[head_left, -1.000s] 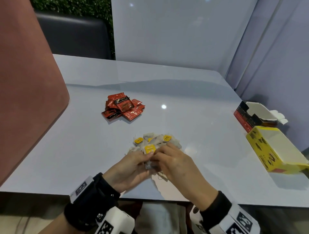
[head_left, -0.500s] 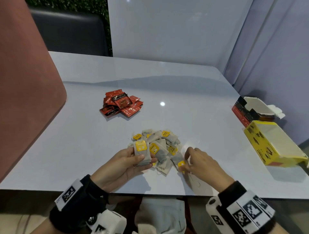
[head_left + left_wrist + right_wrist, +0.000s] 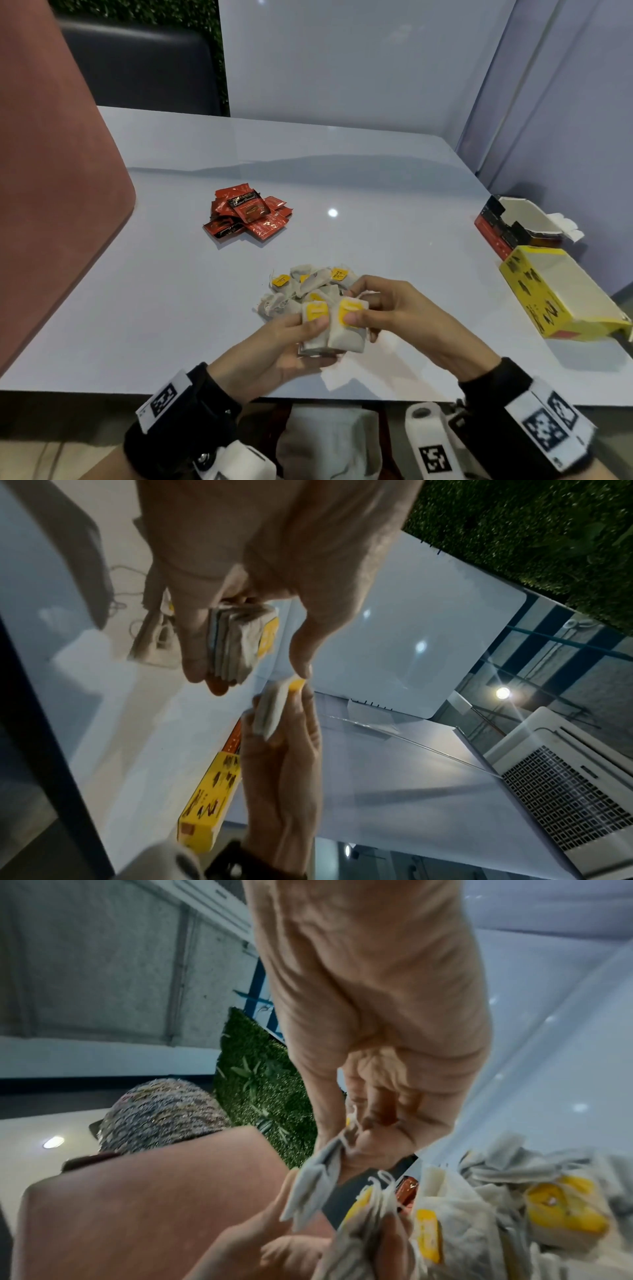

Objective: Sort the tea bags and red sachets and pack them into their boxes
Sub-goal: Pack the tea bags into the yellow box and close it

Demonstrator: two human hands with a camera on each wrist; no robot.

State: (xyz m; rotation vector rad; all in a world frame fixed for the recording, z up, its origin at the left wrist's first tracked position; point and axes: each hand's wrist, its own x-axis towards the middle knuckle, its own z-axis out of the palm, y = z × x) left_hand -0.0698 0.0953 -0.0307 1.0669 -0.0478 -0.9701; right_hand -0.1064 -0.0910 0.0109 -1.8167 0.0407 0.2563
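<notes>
Here, both hands are working at the near edge of the table (image 3: 171, 308), at about six o'clock in the head view. The left hand (image 3: 274, 353) is gripping a small stack (image 3: 313, 337) of tea bags, thumb pressing on the top bag's yellow tag and fingers curling underneath; the left wrist view shows the stack (image 3: 236, 642) edge-on between fingers and thumb. The right hand (image 3: 404, 315) is pinching a single tea bag (image 3: 347, 334), thumb on its yellow tag, and is holding it just beside the stack, at the stack's three o'clock, the two touching or nearly so. The loose pile of tea bags (image 3: 308, 284) is lying on the table just beyond the hands, at their twelve o'clock. The red sachets (image 3: 246, 216) are sitting in a heap well apart from the pile, toward eleven o'clock. At the table's three o'clock edge, the yellow box (image 3: 555, 298) is lying open, and the red box (image 3: 503, 222) is sitting open just behind it, near the wall.
</notes>
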